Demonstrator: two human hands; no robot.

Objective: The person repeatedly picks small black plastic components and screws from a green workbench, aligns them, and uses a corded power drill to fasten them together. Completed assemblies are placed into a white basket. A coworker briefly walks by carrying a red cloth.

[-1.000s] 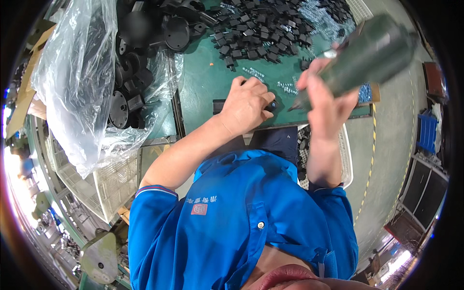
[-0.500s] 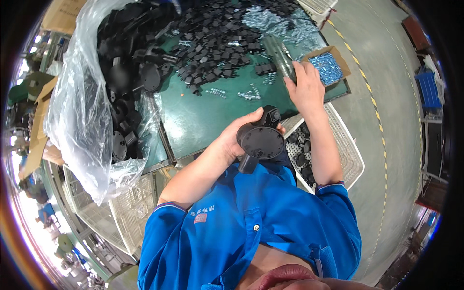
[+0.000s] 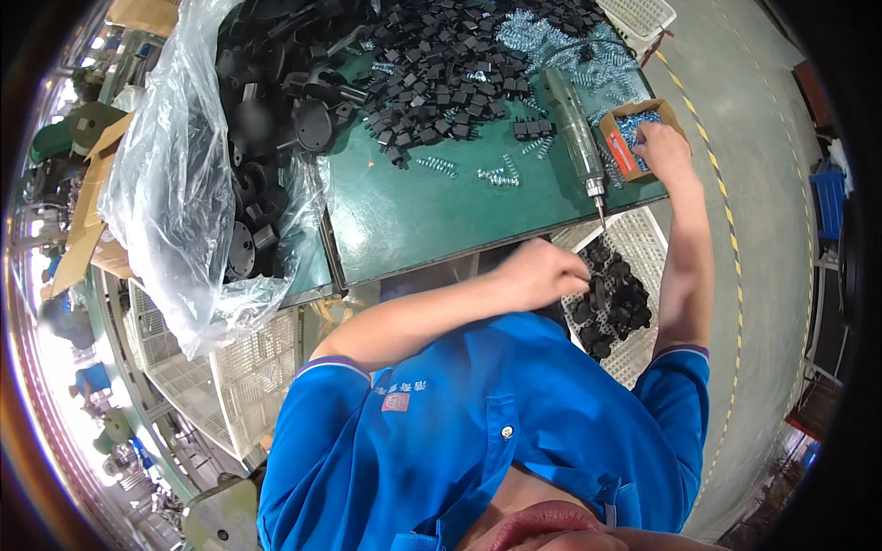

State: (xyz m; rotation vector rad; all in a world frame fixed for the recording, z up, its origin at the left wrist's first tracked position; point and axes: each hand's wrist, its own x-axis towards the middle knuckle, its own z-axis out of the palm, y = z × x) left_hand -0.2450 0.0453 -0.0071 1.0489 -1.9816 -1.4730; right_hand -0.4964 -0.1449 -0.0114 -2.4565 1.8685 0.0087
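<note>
My left hand (image 3: 542, 275) hovers at the near side of a white plastic crate (image 3: 654, 230), its fingers curled in and nothing visible in them. Several black plastic parts (image 3: 625, 303) lie in that crate beside the fingertips. My right hand (image 3: 666, 151) reaches into a small cardboard box (image 3: 671, 112) of bluish screws (image 3: 634, 124). Its fingers are pinched together among the screws, and what they grip is hidden. Left of the box, a green power screwdriver (image 3: 576, 133) lies on the green table (image 3: 413, 225), its bit sticking out past the near edge.
Small black blocks (image 3: 441, 83) are heaped across the table, with silver springs (image 3: 588, 55) behind and a few loose springs (image 3: 501, 174) nearer. On the left, larger black parts (image 3: 312, 124) spill from a clear plastic bag (image 3: 161, 202). Yellow-black floor tape (image 3: 717, 202) runs along the right.
The round black part has left my left hand, which moved right to the crate. My right hand went from the screwdriver to the screw box. The screwdriver now points toward me.
</note>
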